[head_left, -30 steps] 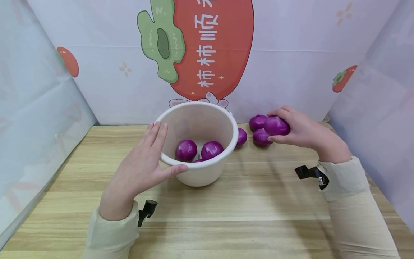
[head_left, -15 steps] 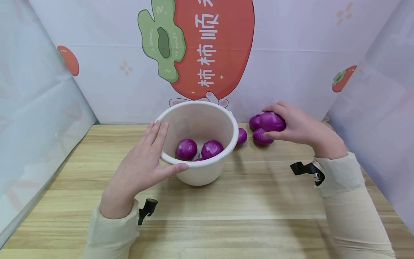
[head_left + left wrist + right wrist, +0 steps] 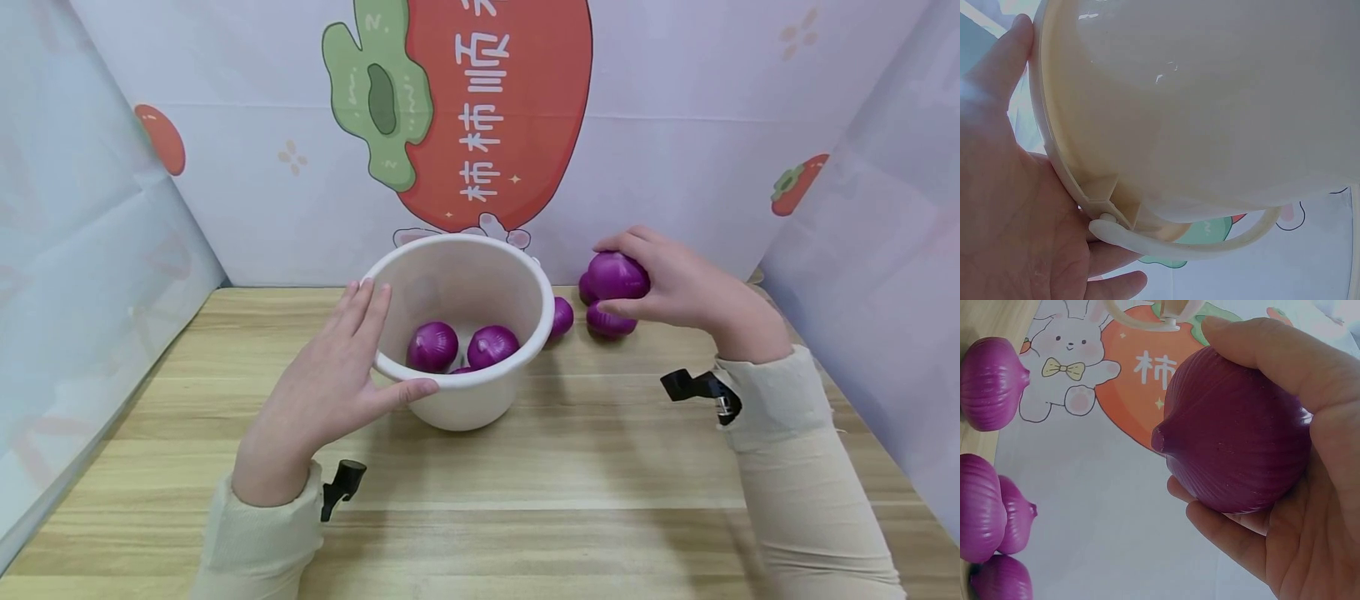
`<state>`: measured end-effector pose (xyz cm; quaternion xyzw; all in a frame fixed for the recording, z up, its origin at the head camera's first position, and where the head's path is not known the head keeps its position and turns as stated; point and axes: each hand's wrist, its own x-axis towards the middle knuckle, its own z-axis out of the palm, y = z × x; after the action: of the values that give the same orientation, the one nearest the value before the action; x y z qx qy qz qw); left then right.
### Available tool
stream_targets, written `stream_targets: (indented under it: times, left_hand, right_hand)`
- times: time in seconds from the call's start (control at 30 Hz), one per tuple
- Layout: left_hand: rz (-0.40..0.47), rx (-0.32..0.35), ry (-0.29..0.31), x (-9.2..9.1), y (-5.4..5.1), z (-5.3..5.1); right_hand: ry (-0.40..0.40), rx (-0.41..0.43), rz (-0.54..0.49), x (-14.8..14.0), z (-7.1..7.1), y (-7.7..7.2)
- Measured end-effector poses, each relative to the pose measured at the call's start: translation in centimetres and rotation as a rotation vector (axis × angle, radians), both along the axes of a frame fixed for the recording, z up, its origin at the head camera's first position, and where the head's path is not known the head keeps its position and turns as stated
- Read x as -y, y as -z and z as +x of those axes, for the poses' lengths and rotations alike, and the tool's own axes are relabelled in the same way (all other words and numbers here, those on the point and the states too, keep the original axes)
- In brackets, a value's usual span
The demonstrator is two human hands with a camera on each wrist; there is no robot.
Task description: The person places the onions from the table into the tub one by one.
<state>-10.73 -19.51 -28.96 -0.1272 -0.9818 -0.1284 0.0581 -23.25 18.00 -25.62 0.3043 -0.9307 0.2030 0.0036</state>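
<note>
One left hand (image 3: 318, 379), one right hand (image 3: 678, 287), one bucket (image 3: 468, 406) and one table (image 3: 525, 483) are showing; three onions (image 3: 432, 347) are lying in the bucket, four loose onions (image 3: 980, 506) are lying outside, one held onion (image 3: 1235, 434) is showing.

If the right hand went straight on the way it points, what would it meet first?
Probably the white bucket, on its right side toward the back; depth is unclear, so the hand and its purple onion might clear it.
</note>
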Motion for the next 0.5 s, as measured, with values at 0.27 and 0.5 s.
stream_targets:
  times: [0.27,0.5]
  left_hand:
    - [0.001,0.002,-0.003,0.0,0.1,-0.1]
    - [0.002,-0.004,0.000,0.0,0.1,-0.1]
  right_hand:
    - [-0.012,0.003,-0.010,0.7,-0.1,-0.3]
    - [-0.032,-0.011,-0.040,1.4,-0.2,-0.4]
